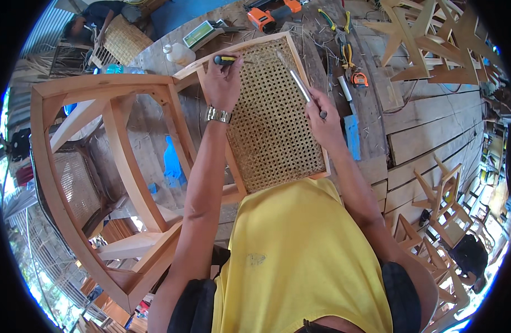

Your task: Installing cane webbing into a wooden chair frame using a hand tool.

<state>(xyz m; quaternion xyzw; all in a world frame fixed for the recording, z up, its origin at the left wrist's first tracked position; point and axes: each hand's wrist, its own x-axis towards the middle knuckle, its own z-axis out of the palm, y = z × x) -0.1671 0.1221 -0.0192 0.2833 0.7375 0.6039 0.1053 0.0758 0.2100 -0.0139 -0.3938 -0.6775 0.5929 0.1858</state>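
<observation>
A woven cane panel (272, 119) in a light wooden chair frame lies in front of me, its near end against my yellow shirt. My left hand (224, 86), a metal watch on its wrist, is closed round a screwdriver-like tool with a yellow and black handle (226, 59). Its thin tip points right, over the cane near the far left edge. In my right hand (325, 119), above the panel's right side, is a slim silver rod-like tool (300, 86). A dark end shows below the fingers; its far end is blurred, so I cannot tell its exact kind.
Left of the panel rise the chair's wooden legs and rails (130, 161). On the workbench lie an orange nail gun (262, 19), pliers (344, 44), an orange tape measure (359, 80) and a white bottle (179, 54). Star-shaped wooden frames (427, 41) stand right. Another person (94, 25) works far left.
</observation>
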